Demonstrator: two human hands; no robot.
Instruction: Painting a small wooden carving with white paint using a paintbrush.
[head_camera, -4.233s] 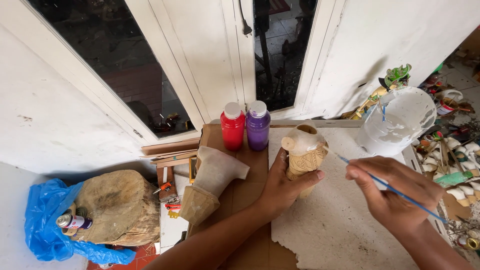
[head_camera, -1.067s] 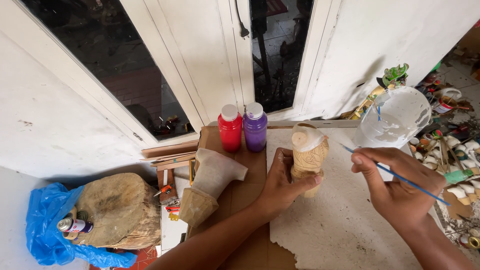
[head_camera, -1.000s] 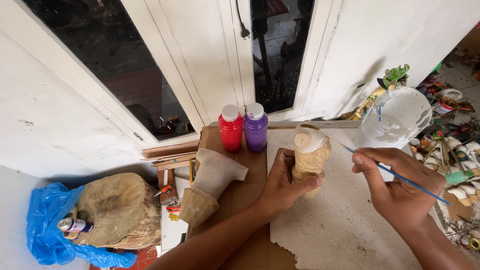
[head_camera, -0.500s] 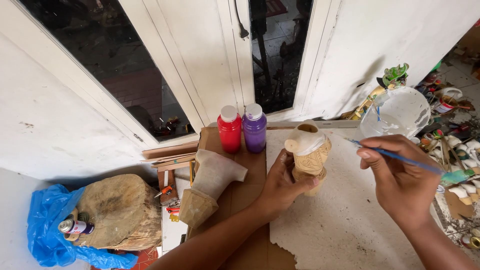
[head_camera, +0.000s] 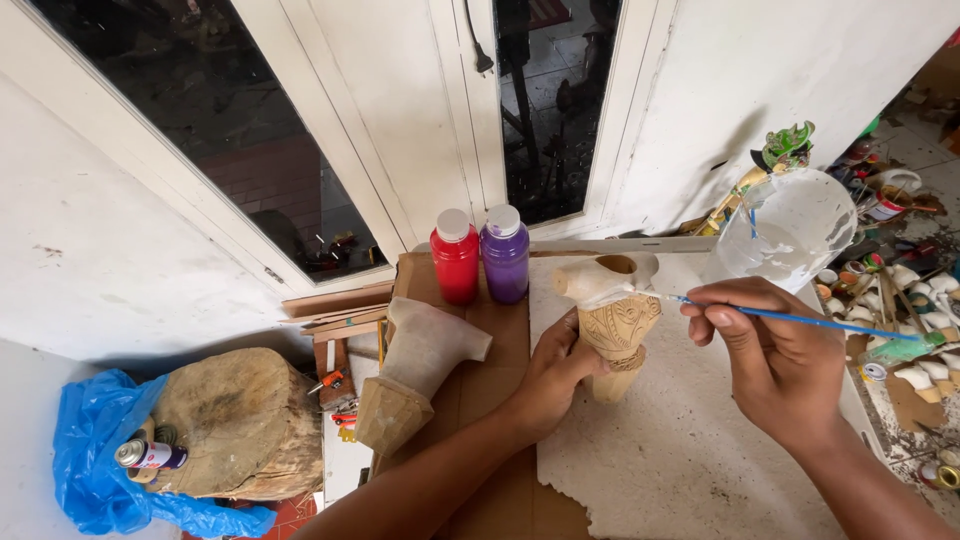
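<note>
gripping the carved wooden figure (head_camera: 615, 325) around its lower body, the left hand (head_camera: 553, 372) keeps it upright on the pale speckled sheet (head_camera: 690, 460) that covers the right part of the work surface. its fingers are curled closed around the carved band. the right hand (head_camera: 775, 360) is closed in a pinch on a thin blue-handled paintbrush (head_camera: 790, 318), held nearly level, with the tip touching the whitish painted upper part of the figure, just under its hollow top.

just behind the figure, on brown cardboard (head_camera: 490, 440), stand two squat paint bottles side by side, touching: a red bottle (head_camera: 455, 260) on the left and a purple bottle (head_camera: 506, 256) on the right, both with white caps. no label can be made out on either. a second, larger wooden carving (head_camera: 410, 375) with a pale top leans to the left of the hand. a clear plastic cup (head_camera: 785, 228) holding milky liquid sits behind the right hand. at far left, a wood stump (head_camera: 240, 420) rests on blue plastic sheeting (head_camera: 95, 450), with a small spray can (head_camera: 150, 456), white-bodied with a pink band, lying beside it.
</note>
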